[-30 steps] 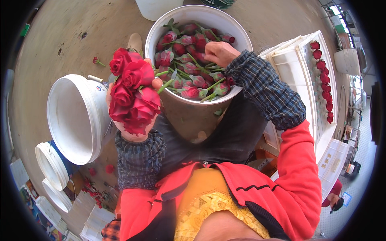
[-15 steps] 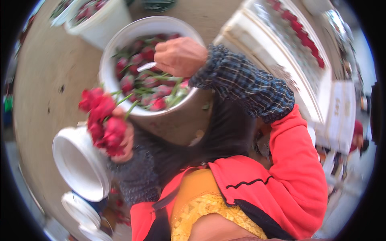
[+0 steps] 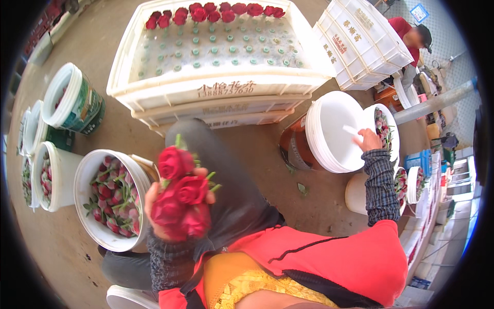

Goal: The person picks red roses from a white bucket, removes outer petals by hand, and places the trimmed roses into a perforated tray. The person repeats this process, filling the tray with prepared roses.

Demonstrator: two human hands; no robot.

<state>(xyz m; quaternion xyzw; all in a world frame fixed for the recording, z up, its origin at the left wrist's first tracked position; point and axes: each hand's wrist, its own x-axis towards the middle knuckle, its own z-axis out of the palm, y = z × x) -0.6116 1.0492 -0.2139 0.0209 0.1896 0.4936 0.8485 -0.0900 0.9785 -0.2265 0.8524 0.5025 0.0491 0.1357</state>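
My left hand (image 3: 153, 202) is closed around a small bunch of red roses (image 3: 181, 193), held in front of my leg; green stem ends stick out beside the blooms. The blooms cover most of its fingers. Out to the right, my right hand (image 3: 368, 140) pinches a small, blurred white strip (image 3: 352, 131). It hovers over the rim of a wide white bucket (image 3: 337, 135) whose bare inner wall shows. Close behind that hand stands a bucket of wrapped rosebuds (image 3: 382, 126). Another white bucket (image 3: 82, 206), full of netted rosebuds (image 3: 116, 193), stands left of my knee.
Ahead lies a white crate (image 3: 221, 85) with rows of green holders and red roses (image 3: 211, 13) along its far side, stacked on others. More crates (image 3: 360, 44) rise at the right, near a person in red (image 3: 404, 38). Several buckets (image 3: 69, 100) line the left; a metal pole (image 3: 437, 103) crosses at right.
My view has swung right, bringing the rose crate ahead. My right hand, with the white strip, has left the rosebud bucket for the bucket on the right. My left hand still holds the roses.
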